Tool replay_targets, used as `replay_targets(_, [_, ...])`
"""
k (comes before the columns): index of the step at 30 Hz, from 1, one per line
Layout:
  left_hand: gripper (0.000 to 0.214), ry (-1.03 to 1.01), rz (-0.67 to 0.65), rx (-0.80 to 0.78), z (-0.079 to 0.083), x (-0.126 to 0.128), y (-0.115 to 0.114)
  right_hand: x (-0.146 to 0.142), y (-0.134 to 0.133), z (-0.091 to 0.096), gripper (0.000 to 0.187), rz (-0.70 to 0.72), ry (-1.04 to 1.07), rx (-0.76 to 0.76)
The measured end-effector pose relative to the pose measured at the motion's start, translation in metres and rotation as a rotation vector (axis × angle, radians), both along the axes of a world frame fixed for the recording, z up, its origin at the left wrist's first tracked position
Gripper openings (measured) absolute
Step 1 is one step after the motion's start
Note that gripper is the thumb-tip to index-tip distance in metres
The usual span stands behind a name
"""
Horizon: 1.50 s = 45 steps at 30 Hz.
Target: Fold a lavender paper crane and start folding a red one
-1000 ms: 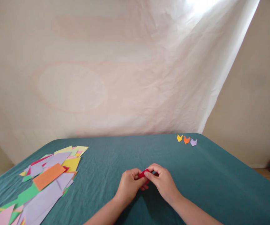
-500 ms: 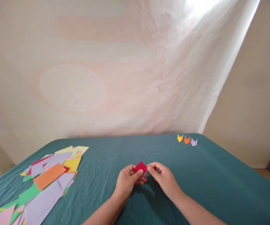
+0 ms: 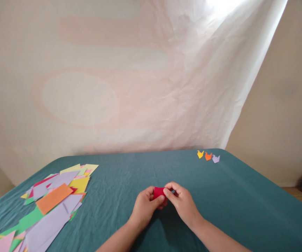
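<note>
A small folded piece of red paper [image 3: 158,192] is held between my two hands over the middle of the table. My left hand [image 3: 146,205] grips it from the left, thumb across its front and fingers behind. At its upper right corner, the thumb and forefinger of my right hand [image 3: 180,198] pinch the paper. Its lower part is hidden by my left thumb and fingers.
Loose sheets of coloured paper [image 3: 46,227] lie in an overlapping heap on the left of the green-covered table [image 3: 114,182]. Toward the far right edge, a yellow [image 3: 200,154], an orange [image 3: 208,156] and a lilac folded paper bird [image 3: 216,159] sit in a row. A pale cloth [image 3: 140,87] hangs behind.
The red paper has turned from a diamond to a flatter-topped shape in my hands. My right fingers now overlap its corner, and both hands sit closer together.
</note>
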<state>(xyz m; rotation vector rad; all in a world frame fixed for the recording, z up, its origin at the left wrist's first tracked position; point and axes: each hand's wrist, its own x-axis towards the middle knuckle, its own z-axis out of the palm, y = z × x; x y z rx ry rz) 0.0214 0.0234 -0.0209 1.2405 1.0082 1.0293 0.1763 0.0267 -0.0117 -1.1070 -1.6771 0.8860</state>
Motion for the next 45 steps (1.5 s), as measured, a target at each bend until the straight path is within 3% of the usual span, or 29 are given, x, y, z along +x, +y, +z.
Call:
replay_targets(6, [0.025, 0.148, 0.018, 0.075, 0.004, 0.001, -0.005, -0.003, -0.001, -0.002, 0.03, -0.036, -0.091, 0.106])
replay_targets(12, [0.031, 0.11, 0.045, 0.023, 0.007, 0.004, -0.008, -0.005, 0.001, -0.008, 0.033, -0.088, -0.151, 0.121])
replay_targets(19, [0.037, 0.052, -0.145, -0.107, 0.008, 0.003, -0.007, -0.001, 0.003, -0.008, 0.034, -0.092, -0.221, 0.155])
replay_targets(23, [0.039, 0.116, -0.131, -0.095, 0.011, 0.003, -0.009, 0.001, 0.003, -0.007, 0.034, -0.094, -0.207, 0.164])
replay_targets(30, [0.039, 0.176, 0.016, 0.015, 0.011, -0.001, -0.005, 0.002, 0.003, -0.006, 0.032, 0.053, 0.013, -0.06])
replay_targets(33, [0.037, 0.2, 0.039, 0.041, 0.01, -0.004, -0.003, 0.002, 0.006, -0.008, 0.032, 0.045, 0.064, -0.134])
replay_targets(39, [0.025, 0.273, -0.099, 0.017, 0.008, -0.006, -0.004, 0.005, 0.011, -0.014, 0.034, -0.012, 0.036, -0.122])
replay_targets(45, [0.026, 0.149, -0.072, -0.049, 0.006, -0.009, 0.001, 0.004, 0.009, -0.015, 0.034, 0.061, 0.033, -0.173])
